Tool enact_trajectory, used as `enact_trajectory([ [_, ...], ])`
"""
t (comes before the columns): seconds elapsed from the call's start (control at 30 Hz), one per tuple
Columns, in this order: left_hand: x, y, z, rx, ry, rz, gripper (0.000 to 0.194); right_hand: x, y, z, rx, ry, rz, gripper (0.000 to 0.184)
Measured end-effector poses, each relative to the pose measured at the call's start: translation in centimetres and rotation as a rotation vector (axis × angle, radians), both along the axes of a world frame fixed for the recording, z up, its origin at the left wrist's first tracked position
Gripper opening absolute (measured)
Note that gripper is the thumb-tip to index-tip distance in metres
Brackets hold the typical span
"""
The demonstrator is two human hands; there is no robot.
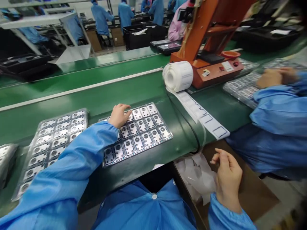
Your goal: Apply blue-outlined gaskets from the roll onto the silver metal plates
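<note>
My left hand is over the back left part of a clear plastic tray that holds rows of flat silvery metal plates with round holes. Its thumb and forefinger are bent, with a gap between them; it hides several plates. My right hand is raised past the bench edge, above a cardboard box of crumpled translucent strips. Its fingers are curled in, and whether they hold something small cannot be seen. Behind it, a strip of labels runs from a white roll to the bench's front edge.
Another filled tray lies to the left, with a wrapped one beyond it. An orange machine stands behind the roll. At right, a co-worker's hands rest on another tray. A dark cable crosses the bench.
</note>
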State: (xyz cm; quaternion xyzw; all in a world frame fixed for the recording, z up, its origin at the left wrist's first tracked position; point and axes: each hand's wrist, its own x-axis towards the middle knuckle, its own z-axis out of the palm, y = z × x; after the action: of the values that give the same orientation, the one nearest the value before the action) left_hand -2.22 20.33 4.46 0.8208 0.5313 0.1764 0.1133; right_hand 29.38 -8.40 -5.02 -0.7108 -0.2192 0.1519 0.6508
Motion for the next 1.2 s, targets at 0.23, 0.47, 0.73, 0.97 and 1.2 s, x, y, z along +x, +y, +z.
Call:
enact_trajectory([
  [0.23, 8.5, -5.2, 2.9, -0.317, -0.221, -0.475, 0.034, 10.1, 5.2, -4.4, -0.010, 0.027, -0.290, 0.044],
  [0.47, 16.8, -10.0, 1.5, -0.601, -0.239, -0.791, 0.027, 13.9, 6.4, -3.9, -0.051, 0.044, -0.048, 0.057],
  [0.73, 23.3, -11.3, -1.9, -0.956, -0.400, -0.716, 0.050, 15.4, 6.8, 2.5, -0.094, 0.031, 0.437, 0.065],
  [0.97, 27.4, -11.6, -2.4, -1.045, -0.680, -0.550, 0.097, 15.7, 9.0, 6.8, -0.050, -0.073, 0.540, 0.062],
  [1.2, 29.1, -9.0, -2.1, -0.628, -0.717, -0.414, 0.059, 14.7, 9.9, 9.0, -0.118, -0.202, 0.681, 0.069],
])
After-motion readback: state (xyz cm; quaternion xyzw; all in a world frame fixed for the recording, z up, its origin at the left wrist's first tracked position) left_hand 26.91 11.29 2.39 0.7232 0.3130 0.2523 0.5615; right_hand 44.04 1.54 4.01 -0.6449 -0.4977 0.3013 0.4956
